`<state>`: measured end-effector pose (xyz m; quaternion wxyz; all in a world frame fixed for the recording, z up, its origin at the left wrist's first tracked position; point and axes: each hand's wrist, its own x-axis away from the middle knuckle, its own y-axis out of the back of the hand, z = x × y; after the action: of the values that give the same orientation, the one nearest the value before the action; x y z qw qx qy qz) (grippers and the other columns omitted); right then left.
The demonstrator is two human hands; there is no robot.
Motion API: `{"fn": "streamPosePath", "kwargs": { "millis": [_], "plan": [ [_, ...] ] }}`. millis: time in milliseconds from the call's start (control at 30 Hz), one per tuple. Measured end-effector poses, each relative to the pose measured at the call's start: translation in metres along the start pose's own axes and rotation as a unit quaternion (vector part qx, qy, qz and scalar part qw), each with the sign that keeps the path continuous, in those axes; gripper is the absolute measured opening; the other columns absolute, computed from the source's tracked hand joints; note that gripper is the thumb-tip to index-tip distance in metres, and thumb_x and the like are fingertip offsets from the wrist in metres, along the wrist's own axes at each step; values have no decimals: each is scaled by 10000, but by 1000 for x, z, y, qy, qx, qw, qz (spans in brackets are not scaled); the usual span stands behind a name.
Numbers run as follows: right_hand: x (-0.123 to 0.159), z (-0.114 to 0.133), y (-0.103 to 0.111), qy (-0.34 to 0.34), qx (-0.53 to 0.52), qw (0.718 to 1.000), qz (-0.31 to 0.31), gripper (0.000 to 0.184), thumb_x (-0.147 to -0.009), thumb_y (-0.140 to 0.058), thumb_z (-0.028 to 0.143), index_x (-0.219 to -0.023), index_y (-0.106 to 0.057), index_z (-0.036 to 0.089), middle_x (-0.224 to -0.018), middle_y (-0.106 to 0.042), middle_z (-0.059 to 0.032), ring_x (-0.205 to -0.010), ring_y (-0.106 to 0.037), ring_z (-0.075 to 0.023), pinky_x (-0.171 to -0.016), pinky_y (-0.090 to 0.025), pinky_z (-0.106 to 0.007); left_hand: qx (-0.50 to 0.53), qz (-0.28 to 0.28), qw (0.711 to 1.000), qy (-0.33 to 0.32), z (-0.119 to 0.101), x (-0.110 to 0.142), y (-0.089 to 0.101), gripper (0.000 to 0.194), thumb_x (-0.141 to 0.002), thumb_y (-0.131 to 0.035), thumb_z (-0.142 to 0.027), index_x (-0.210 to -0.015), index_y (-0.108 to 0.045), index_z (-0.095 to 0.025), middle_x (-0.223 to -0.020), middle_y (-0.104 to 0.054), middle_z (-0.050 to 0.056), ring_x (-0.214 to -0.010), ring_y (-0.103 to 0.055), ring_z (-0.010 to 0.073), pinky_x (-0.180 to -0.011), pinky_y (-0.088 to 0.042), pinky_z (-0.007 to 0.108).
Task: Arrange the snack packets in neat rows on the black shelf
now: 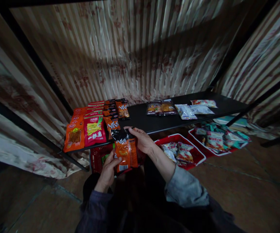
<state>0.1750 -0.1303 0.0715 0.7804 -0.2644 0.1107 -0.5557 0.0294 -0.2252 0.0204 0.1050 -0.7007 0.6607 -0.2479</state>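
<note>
Both hands are on an orange and black snack bag (125, 152) in front of the shelf's near edge. My left hand (109, 170) grips its lower left side, thumb across the front. At its upper right, my right hand (141, 139) pinches the black top. On the black shelf (140, 121) just beyond stand rows of snack bags: orange bags (75, 136) at far left, pink bags (94, 129) beside them, then orange and black bags (111, 124) like the one I hold. One more such bag (123, 110) stands behind to the right.
Dark brown snack packs (160, 107) and white snack packs (186, 111) lie farther right on the shelf. Below are a red basket of snack bags (198, 154), another basket (227, 152) and a partly hidden one (97, 158). Black frame posts (35, 64) and curtains (120, 48) surround the shelf.
</note>
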Motion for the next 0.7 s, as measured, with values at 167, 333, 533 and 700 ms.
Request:
{"fn": "streamPosePath", "kwargs": {
  "millis": [167,333,533,700],
  "plan": [
    [3,-8,-5,0,-33,998,-46,267,-536,-837,329,-739,-733,192,-668,-710,18,-618,-616,-121,-672,-472,-259,-26,-27,999,-28,-1,-4,0,553,-681,-730,-328,-1203,-585,-221,-1293,-578,65,-1255,-468,229,-1059,-346,344],
    [2,-13,-8,-2,-31,999,-38,333,-491,-858,348,-751,-738,179,-638,-700,10,-559,-597,-116,-606,-463,-259,-93,-88,982,-141,-17,-12,-19,481,-746,-656,-445,-1157,-610,-199,-1206,-632,65,-1153,-546,213,-998,-391,321],
    [2,-13,-13,29,-32,997,-71,350,-516,-838,401,-768,-742,177,-659,-704,4,-574,-600,-119,-588,-459,-250,-123,-196,959,-161,-21,-13,-35,449,-772,-597,-499,-1094,-622,-187,-1079,-679,57,-969,-617,188,-813,-464,257],
    [1,-15,-15,53,-18,995,-86,353,-528,-826,423,-769,-741,179,-646,-699,13,-563,-594,-117,-566,-459,-242,-141,-175,956,-188,-16,-19,-31,352,-781,-583,-467,-993,-635,-191,-961,-687,34,-859,-617,164,-767,-464,250]
  ]
}}
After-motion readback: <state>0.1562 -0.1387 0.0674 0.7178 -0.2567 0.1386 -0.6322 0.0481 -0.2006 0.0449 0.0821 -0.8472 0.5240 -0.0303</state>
